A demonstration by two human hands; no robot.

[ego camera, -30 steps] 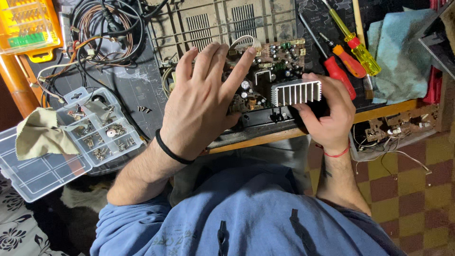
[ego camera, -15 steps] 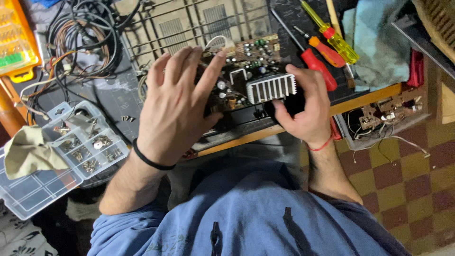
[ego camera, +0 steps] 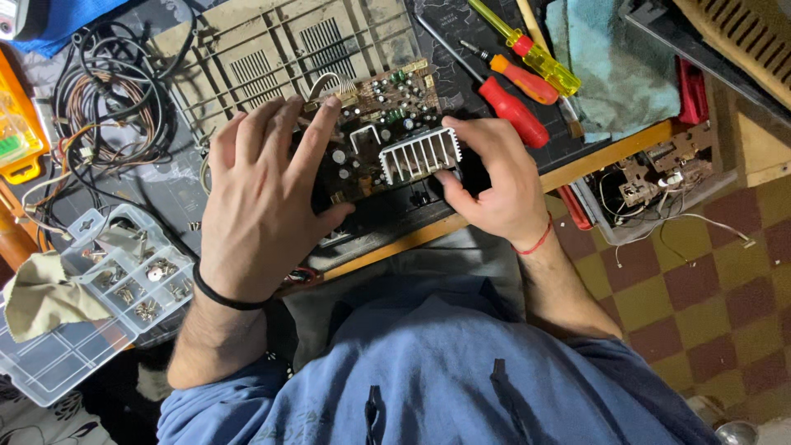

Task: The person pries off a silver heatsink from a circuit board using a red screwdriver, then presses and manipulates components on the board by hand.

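A brown circuit board with small parts and a white finned heat sink lies at the workbench's front edge. My left hand rests flat over the board's left side, fingers spread and pointing away from me. My right hand grips the board's right end, thumb against the heat sink. A black band is on my left wrist, a red thread on my right.
Red, orange and yellow screwdrivers lie right of the board beside a teal cloth. A clear compartment box of screws and a tan rag sit left. Coiled wires and a vented metal cover lie behind. A tray of parts stands right.
The view has shifted and drawn closer. Both hands stay on the board, which sits slightly lower and more central in view; my left fingers have spread further over it.
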